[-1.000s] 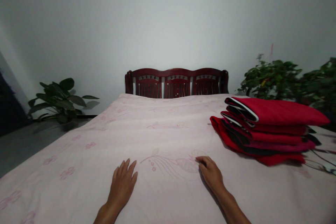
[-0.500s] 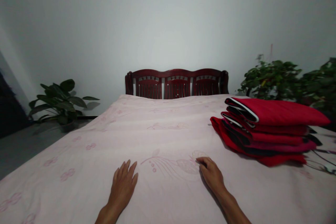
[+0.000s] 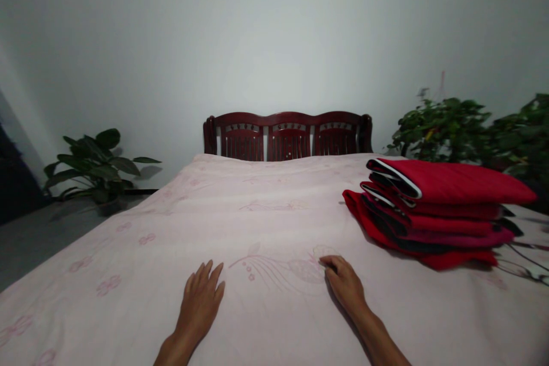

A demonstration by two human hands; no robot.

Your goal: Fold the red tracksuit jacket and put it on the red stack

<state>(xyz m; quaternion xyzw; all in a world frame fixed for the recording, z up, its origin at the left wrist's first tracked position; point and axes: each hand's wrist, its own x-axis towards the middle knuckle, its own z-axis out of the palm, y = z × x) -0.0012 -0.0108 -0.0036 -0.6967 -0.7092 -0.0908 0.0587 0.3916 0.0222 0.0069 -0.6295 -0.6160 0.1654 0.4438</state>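
Recording head view: left hand (image 3: 199,303) lies flat on a pale pink printed bedspread (image 3: 128,229), fingers spread and open, gripping nothing. Right hand (image 3: 345,286) rests on the same cover, fingers drawn together with tips down at a printed leaf motif; whether they pinch the cloth cannot be told. Right of the right fingers, near but not touching them, sits a stack of folded red cloth (image 3: 429,206): several quilted layers in red and deep pink, with black lining along the folds, a white-edged fold on the top layer and a loose red corner at the bottom. Printed cover extends ahead of the fingers to a dark wooden headboard (image 3: 287,137). Left of the left fingers, the bed edge slants away above a grey floor (image 3: 43,246). Beyond the stack, a leafy green plant (image 3: 441,131) stands past the far corner of the bed; a second plant (image 3: 96,166) stands far left of the fingers by the wall
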